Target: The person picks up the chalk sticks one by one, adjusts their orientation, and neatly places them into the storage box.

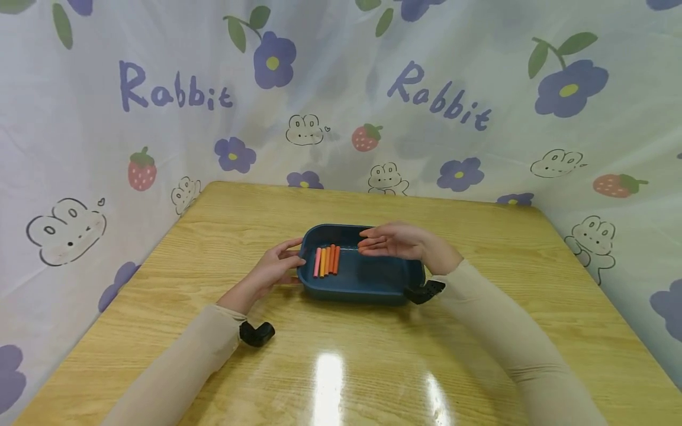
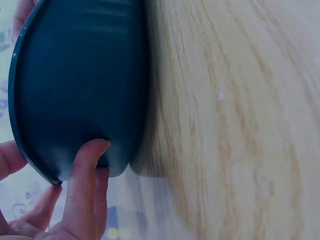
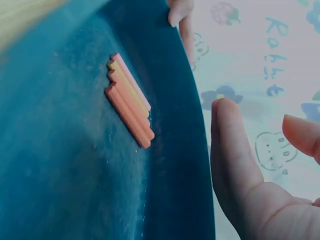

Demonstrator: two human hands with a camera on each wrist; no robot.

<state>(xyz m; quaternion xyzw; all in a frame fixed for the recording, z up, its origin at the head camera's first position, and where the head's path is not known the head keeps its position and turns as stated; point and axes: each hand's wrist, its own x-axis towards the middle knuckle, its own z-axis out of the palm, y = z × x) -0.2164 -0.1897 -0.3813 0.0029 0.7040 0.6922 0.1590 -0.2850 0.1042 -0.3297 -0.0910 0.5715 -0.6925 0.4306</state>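
A dark blue plastic bin (image 1: 373, 280) stands on the table with several crayon-like sticks (image 1: 327, 261) lying side by side near its left end. They run from pink through yellow-orange to red-orange. My left hand (image 1: 274, 264) grips the bin's left end, thumb at the rim and fingers against the outer wall, as the left wrist view of the bin (image 2: 85, 90) shows. Over the bin's right half hovers my right hand (image 1: 399, 239), fingers extended and nothing held. The right wrist view shows it beyond the rim from the sticks (image 3: 129, 102).
The wooden table (image 1: 256, 378) reaches beyond the bin on all sides, with glare near its front. A white cloth (image 1: 341, 89) printed with rabbits, flowers and strawberries hangs behind and at both sides. Black wrist mounts (image 1: 257, 334) stick out from both sleeves.
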